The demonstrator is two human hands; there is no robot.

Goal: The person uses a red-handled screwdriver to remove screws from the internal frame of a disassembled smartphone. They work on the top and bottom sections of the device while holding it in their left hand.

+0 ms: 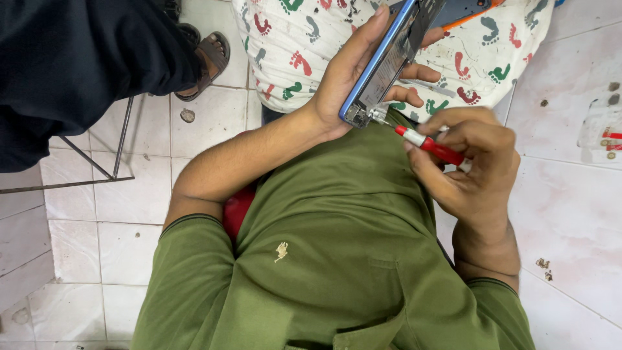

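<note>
Screwdriver tip at the lower end of an opened phone, held above the lap.

The left hand (343, 81) grips the phone (389, 61) edge-on, thumb along its blue rim and fingers (414, 71) wrapped round the far side; its long axis runs diagonally, upper end toward the top right, lower end down-left toward the green shirt (337, 246). The right hand (470, 162) pinches a red-handled screwdriver (431, 146) between closed fingers. The screwdriver's axis slopes from lower right up to the left, its metal tip touching the phone's lower corner. Behind the phone lies a white cloth (291, 45) printed with coloured footprints; tiled floor (570, 194) to the right. Another person's sandalled foot (207, 61) stands at upper left.
</note>
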